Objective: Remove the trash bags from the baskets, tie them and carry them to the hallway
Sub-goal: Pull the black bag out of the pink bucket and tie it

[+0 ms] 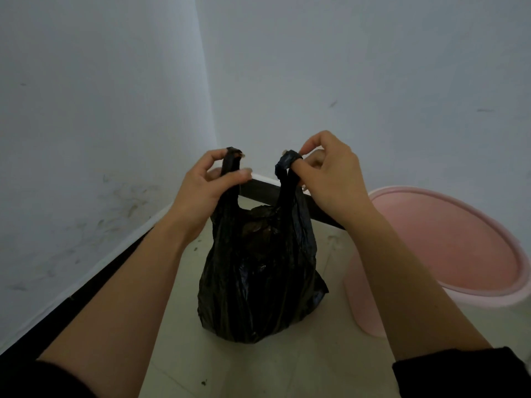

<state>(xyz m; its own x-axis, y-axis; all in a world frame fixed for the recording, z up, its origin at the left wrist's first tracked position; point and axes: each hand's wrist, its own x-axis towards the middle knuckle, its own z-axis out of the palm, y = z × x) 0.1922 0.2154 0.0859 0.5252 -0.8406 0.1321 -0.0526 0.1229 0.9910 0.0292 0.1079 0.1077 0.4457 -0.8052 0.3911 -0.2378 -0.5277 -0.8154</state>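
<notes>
A black plastic trash bag (258, 271) stands on the pale tiled floor in a room corner, its mouth open and its two handle loops pulled upward. My left hand (207, 191) pinches the left handle between thumb and fingers. My right hand (330, 173) holds the right handle, which is looped over the fingers. The handles are apart and untied. A pink plastic basket (471, 294) stands just right of the bag, with no liner visible inside it.
White walls meet in a corner (212, 133) right behind the bag, with a dark baseboard (86, 285) along the floor. Small bits of debris lie on the tiles near the left wall. Open floor lies in front of the bag.
</notes>
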